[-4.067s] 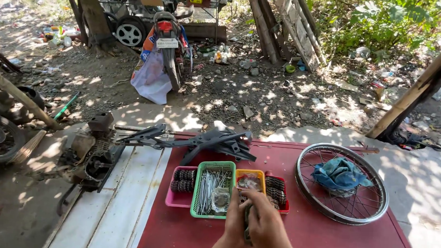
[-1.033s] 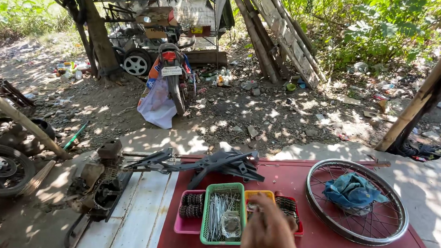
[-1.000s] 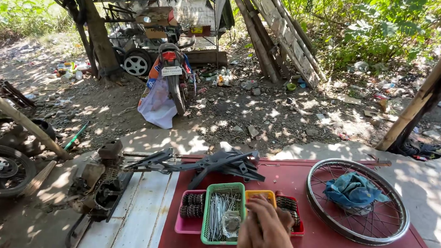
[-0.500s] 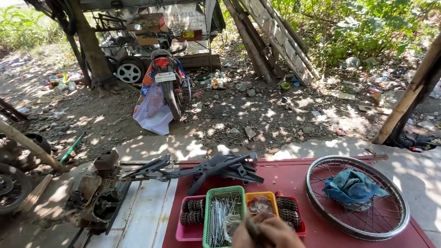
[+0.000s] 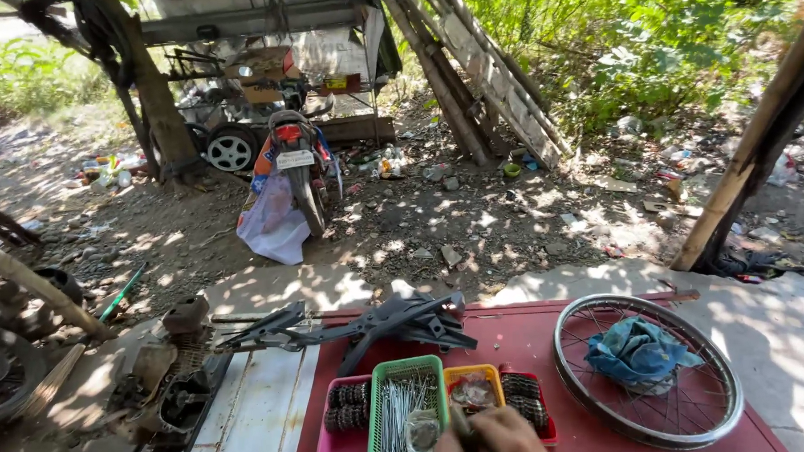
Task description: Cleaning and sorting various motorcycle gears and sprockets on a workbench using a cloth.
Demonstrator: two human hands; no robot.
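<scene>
my hands (image 5: 493,439), clasped together low over the green basket (image 5: 405,404) of spokes, grip unclear; a nudge could spill them.

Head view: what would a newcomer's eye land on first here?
Probably the spoked wheel rim lying flat at the right of the red table, a blue rag bunched inside it. Next, the coloured baskets of spokes and small parts near the front edge, with the hands just before them.

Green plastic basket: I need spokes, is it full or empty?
Partly full: the green plastic basket holds a loose pile of thin metal spokes.
</scene>
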